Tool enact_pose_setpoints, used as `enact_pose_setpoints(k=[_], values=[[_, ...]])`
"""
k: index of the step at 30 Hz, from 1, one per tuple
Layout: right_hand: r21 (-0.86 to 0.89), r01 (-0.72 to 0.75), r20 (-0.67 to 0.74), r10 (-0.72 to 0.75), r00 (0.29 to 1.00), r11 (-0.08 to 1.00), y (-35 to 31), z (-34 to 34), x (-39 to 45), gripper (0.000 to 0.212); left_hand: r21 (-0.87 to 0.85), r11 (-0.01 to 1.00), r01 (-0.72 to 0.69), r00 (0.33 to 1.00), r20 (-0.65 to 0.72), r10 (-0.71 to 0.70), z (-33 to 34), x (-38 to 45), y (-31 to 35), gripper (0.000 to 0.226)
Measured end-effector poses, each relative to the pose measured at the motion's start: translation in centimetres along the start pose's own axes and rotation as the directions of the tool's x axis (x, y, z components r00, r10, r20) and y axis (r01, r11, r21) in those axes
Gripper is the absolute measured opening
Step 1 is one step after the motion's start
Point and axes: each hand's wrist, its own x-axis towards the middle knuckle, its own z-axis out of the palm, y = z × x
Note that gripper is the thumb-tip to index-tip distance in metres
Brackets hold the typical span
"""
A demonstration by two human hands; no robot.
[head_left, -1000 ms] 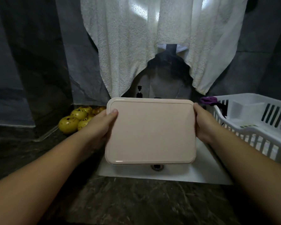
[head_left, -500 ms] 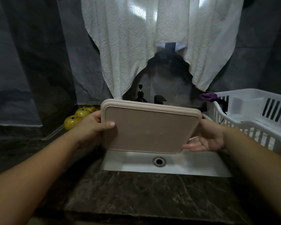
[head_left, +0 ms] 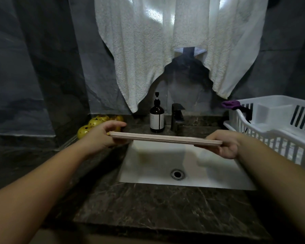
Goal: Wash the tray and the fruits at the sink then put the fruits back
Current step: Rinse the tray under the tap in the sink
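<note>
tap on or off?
Looks off: no stream shows below the tap, and the sink basin under the tray looks dry.

A person holds a beige tray (head_left: 165, 138) edge-on and nearly level above a white sink (head_left: 153, 164). The left hand (head_left: 102, 136) grips its 9 o'clock end, the right hand (head_left: 224, 147) its 3 o'clock end, fingers curled beneath. Yellow spotted fruits (head_left: 85, 131) lie on the dark marble counter (head_left: 157, 205) at 10 o'clock, partly behind the left hand. At 12 o'clock of the sink stand a brown pump bottle (head_left: 157, 118) and, just beside it, a black faucet (head_left: 177, 118). White towels (head_left: 148, 55) hang above. A white dish rack (head_left: 278, 127) sits at 3 o'clock, a purple cloth (head_left: 231, 104) on its corner.
</note>
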Motion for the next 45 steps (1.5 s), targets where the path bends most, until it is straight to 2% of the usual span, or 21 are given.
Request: enact_pose_setpoints(k=[3,5,7,9,10,11,12,14,20,26,30,36,38,40,43,44,45], values=[[-0.03,0.057,-0.057,-0.059,0.997,0.998,-0.2,0.0,0.2,0.027,0.142,0.99,0.02,0.999,0.041,-0.026,-0.7,0.3,0.0,0.078],[-0.062,0.085,-0.075,-0.09,0.993,0.994,-0.2,0.1,0.5,0.026,0.161,0.982,0.101,0.993,0.046,-0.11,-1.2,0.5,-0.2,0.089],[-0.096,0.097,-0.087,-0.105,0.991,0.991,-0.2,0.2,0.7,0.031,-0.014,0.97,0.245,0.97,0.004,-0.244,-1.4,0.5,-0.3,0.081],[-0.11,0.106,-0.093,-0.117,0.989,0.988,-0.2,0.4,0.9,0.037,-0.299,0.841,0.451,0.886,0.04,-0.461,-1.4,0.6,0.1,0.056],[-0.111,0.112,-0.092,-0.123,0.988,0.988,-0.2,0.6,0.9,0.038,-0.379,0.77,0.512,0.847,0.075,-0.526,-1.5,0.7,0.4,0.039],[-0.113,0.122,-0.084,-0.132,0.988,0.986,-0.1,0.9,1.0,0.039,-0.423,0.72,0.55,0.819,0.107,-0.564,-1.6,0.8,0.6,0.031],[-0.118,0.136,-0.071,-0.145,0.987,0.984,-0.1,1.3,1.0,0.039,-0.441,0.695,0.569,0.805,0.125,-0.58,-1.6,0.9,0.7,0.035],[-0.127,0.159,-0.036,-0.165,0.986,0.979,-0.1,2.1,1.0,0.039,-0.439,0.687,0.579,0.797,0.127,-0.59,-1.6,1.2,0.6,0.045],[-0.194,0.176,0.049,-0.17,0.984,0.965,-0.3,4.1,1.1,0.035,-0.343,0.707,0.619,0.757,0.021,-0.653,-1.7,1.0,-0.4,0.028],[-0.239,0.188,0.099,-0.168,0.981,0.953,-0.3,6.0,2.1,0.038,-0.397,0.712,0.579,0.77,-0.019,-0.637,-3.4,0.8,-1.3,0.033],[-0.231,0.211,0.149,-0.18,0.972,0.95,-0.8,6.9,3.1,0.04,-0.428,0.684,0.591,0.751,-0.016,-0.66,-4.9,0.6,-1.3,0.037],[-0.399,0.229,0.009,-0.246,0.969,0.888,-4.1,6.3,4.6,0.036,-0.446,0.726,0.523,0.792,-0.059,-0.607,-3.5,2.7,0.5,0.034],[-0.534,0.228,-0.068,-0.31,0.948,0.814,-5.8,6.1,4.5,0.034,-0.434,0.761,0.483,0.814,-0.098,-0.573,-2.5,3.7,1.3,0.031],[-0.749,0.201,-0.137,-0.445,0.885,0.631,-8.1,6.1,4.3,0.034,-0.409,0.79,0.457,0.827,-0.133,-0.547,-1.8,4.8,1.7,0.032],[-0.982,0.064,-0.084,-0.706,0.704,0.18,-11.3,6.1,4.3,0.05,-0.415,0.792,0.448,0.831,-0.133,-0.54,-0.9,6.4,1.9,0.031],[-1.0,0.008,-0.014,-0.771,0.637,0.025,-12.2,6.3,4.5,0.048,-0.423,0.789,0.446,0.831,-0.132,-0.541,-0.6,6.9,1.8,0.03],[-0.997,-0.007,0.061,-0.802,0.594,-0.081,-13.0,6.5,4.9,0.044,-0.435,0.785,0.442,0.832,-0.129,-0.54,-0.4,7.3,1.7,0.028]])
